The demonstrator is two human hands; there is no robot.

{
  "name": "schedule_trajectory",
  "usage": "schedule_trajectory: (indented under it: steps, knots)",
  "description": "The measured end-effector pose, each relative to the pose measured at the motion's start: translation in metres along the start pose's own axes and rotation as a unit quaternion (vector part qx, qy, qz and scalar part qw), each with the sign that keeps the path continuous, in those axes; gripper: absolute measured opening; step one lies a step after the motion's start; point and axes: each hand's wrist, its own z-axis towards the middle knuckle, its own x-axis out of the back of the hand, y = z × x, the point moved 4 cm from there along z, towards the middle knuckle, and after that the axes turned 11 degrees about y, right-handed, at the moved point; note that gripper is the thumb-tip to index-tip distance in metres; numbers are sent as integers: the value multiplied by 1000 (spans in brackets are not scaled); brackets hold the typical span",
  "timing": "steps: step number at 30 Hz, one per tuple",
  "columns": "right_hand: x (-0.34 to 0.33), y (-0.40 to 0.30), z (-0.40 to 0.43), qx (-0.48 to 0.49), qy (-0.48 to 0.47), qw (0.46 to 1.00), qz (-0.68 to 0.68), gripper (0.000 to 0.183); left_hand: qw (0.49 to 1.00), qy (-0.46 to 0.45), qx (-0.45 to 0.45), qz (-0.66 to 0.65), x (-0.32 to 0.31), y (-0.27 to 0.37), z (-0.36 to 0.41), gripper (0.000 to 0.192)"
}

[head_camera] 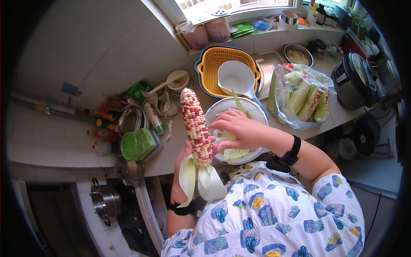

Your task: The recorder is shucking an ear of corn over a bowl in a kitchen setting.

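A red-and-cream corn cob [196, 127] stands nearly upright in my left hand [184, 155], which grips it low down from behind. Its kernels are bare, and peeled husk leaves [210, 184] hang from the base. My right hand [240, 128] is just right of the cob with fingers spread and nothing seen in them. The thumb is close to the left fingertips; whether they touch I cannot tell. Below the right hand is a white lined bin [264, 117] with loose husk pieces [236, 155] inside.
A clear plastic bag [301, 120] of corn in husks lies on the counter at right, before a rice cooker [353, 80]. Behind the bin, a white dipper [236, 77] rests in a yellow colander [208, 74]. Left are a green-lidded container [129, 146], a spray can [154, 118] and bowls [177, 80].
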Motion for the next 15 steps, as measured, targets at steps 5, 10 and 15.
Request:
schedule_trajectory:
  steps: [5, 10, 15]
  knots:
    - [4, -11, 19, 32, -109, 993, 20, 30, 998, 38, 10, 49, -9, 1, -5, 47]
    - [18, -17, 9, 44, -107, 993, 14, 22, 997, 36, 21, 71, -6, 5, -4, 44]
    - [22, 4, -4, -3, -175, 941, -289, 13, 998, 41, 16, 55, -1, 3, -3, 44]
